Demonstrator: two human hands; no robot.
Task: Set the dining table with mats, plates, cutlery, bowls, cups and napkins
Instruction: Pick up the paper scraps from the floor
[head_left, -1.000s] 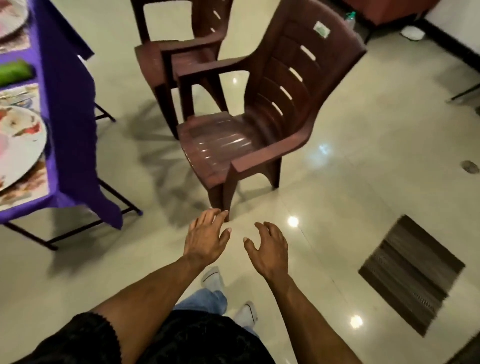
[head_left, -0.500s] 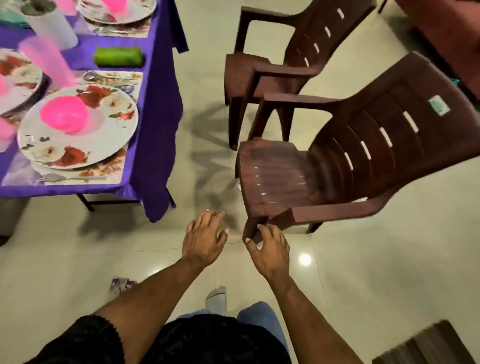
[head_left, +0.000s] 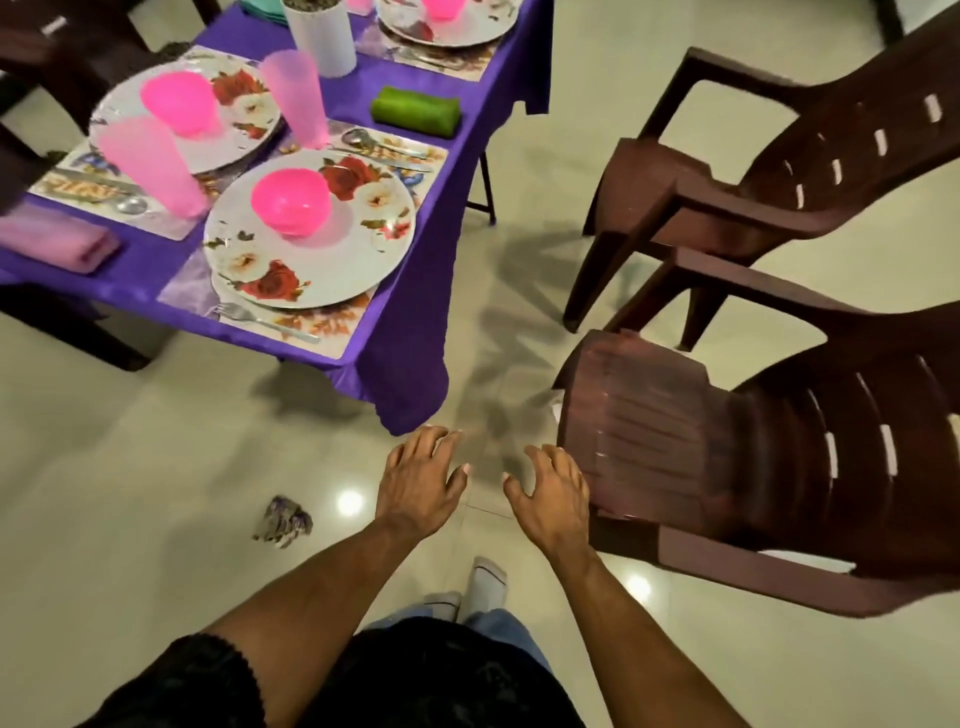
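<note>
The table with a purple cloth (head_left: 415, 322) stands at the upper left. Its nearest floral plate (head_left: 332, 270) lies on a patterned mat (head_left: 337, 325) and carries a pink bowl (head_left: 291, 202). A fork (head_left: 260, 319) lies by the plate's near rim and a pink cup (head_left: 298, 96) stands behind it. A second plate (head_left: 228, 130) holds a pink bowl (head_left: 179, 101), with a pink cup (head_left: 150, 163) beside it. A green rolled napkin (head_left: 415, 118) and a pink napkin (head_left: 57, 241) lie on the cloth. My left hand (head_left: 418, 480) and my right hand (head_left: 553, 493) hover empty over the floor, fingers spread.
Two brown plastic chairs stand to the right, the near chair (head_left: 727, 467) right next to my right hand and the far chair (head_left: 753, 171) behind it. A crumpled purple scrap (head_left: 283, 522) lies on the tiled floor at my left. A white cylinder (head_left: 319, 36) stands on the table.
The view has swung left and the table has come into fuller view. Both hands stay empty and spread, now level with the near chair's seat front.
</note>
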